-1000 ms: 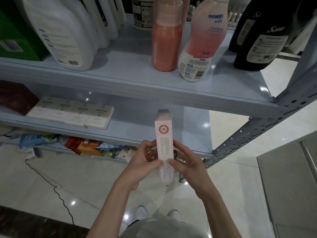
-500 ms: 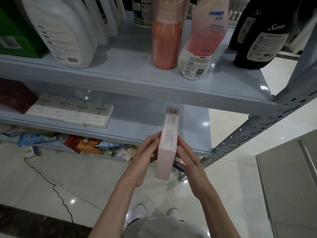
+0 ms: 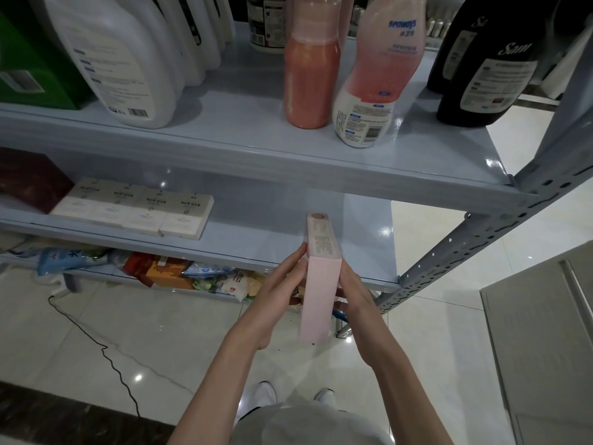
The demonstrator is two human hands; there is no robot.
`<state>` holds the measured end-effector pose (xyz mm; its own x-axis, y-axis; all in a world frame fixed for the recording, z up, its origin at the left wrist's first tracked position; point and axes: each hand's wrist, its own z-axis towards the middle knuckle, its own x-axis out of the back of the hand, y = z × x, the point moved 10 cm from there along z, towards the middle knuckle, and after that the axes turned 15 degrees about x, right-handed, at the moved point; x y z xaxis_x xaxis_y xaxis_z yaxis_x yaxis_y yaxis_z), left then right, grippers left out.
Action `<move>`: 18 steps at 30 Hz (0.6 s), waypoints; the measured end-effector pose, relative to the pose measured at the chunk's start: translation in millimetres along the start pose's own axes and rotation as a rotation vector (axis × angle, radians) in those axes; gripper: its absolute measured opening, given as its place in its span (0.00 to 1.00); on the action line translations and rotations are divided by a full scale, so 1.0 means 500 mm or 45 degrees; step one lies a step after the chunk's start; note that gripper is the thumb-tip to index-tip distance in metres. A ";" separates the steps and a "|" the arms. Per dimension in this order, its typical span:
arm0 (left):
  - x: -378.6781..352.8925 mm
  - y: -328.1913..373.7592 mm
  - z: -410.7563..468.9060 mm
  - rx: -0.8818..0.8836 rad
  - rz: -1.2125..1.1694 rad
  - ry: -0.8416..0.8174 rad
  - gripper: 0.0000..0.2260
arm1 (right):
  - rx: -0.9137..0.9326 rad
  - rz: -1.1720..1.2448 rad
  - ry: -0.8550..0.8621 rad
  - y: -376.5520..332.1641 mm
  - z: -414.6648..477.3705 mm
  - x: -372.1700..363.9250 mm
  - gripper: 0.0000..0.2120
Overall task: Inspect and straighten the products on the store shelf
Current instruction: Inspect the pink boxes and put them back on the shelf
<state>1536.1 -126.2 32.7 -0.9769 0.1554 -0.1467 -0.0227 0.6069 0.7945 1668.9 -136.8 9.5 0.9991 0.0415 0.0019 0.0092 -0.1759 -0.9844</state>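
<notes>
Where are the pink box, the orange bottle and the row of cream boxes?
pink box [image 3: 317, 300]: head view, on its plain pink side.
orange bottle [image 3: 309, 81]: head view, on the middle of its body.
cream boxes [image 3: 141, 203]: head view, on a top face mid-row.
</notes>
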 end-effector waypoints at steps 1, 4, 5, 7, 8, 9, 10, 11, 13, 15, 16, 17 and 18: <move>0.002 0.000 0.000 -0.005 -0.012 -0.002 0.21 | 0.006 0.001 -0.011 -0.003 -0.001 -0.001 0.18; 0.016 -0.008 0.004 0.017 -0.102 0.051 0.23 | 0.056 0.061 -0.021 -0.019 -0.002 -0.001 0.16; 0.022 -0.013 0.004 0.030 -0.139 0.082 0.23 | 0.069 0.097 -0.011 -0.023 -0.004 0.000 0.15; 0.030 -0.015 0.003 0.007 -0.123 0.147 0.17 | 0.107 0.138 0.006 -0.033 -0.010 -0.002 0.14; 0.032 -0.016 0.004 -0.009 -0.103 0.167 0.13 | 0.131 0.142 0.016 -0.038 -0.012 -0.004 0.14; 0.033 -0.016 0.004 -0.018 -0.090 0.174 0.11 | 0.155 0.136 0.029 -0.044 -0.014 -0.004 0.15; 0.033 -0.016 0.005 -0.019 -0.085 0.173 0.10 | 0.178 0.122 0.040 -0.049 -0.013 -0.004 0.16; 0.033 -0.014 0.005 -0.019 -0.081 0.166 0.11 | 0.191 0.100 0.047 -0.051 -0.011 -0.003 0.19; 0.031 -0.009 0.005 -0.024 -0.048 0.134 0.16 | 0.212 0.053 0.041 -0.054 -0.006 -0.003 0.21; 0.025 -0.007 0.004 -0.027 0.009 0.096 0.22 | 0.221 0.044 0.023 -0.052 -0.002 -0.002 0.20; 0.025 -0.007 0.004 -0.029 0.031 0.094 0.23 | 0.223 0.051 0.017 -0.051 -0.002 -0.002 0.20; 0.029 -0.008 0.004 -0.034 0.043 0.106 0.22 | 0.222 0.052 0.012 -0.049 -0.003 -0.002 0.21; 0.032 -0.007 0.005 -0.040 0.037 0.124 0.19 | 0.220 0.048 0.004 -0.048 -0.004 -0.002 0.21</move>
<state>1520.9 -123.7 26.1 -0.9932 0.0953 -0.0663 0.0011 0.5784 0.8157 1667.5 -134.6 33.3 0.9988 0.0353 -0.0351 -0.0349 -0.0055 -0.9994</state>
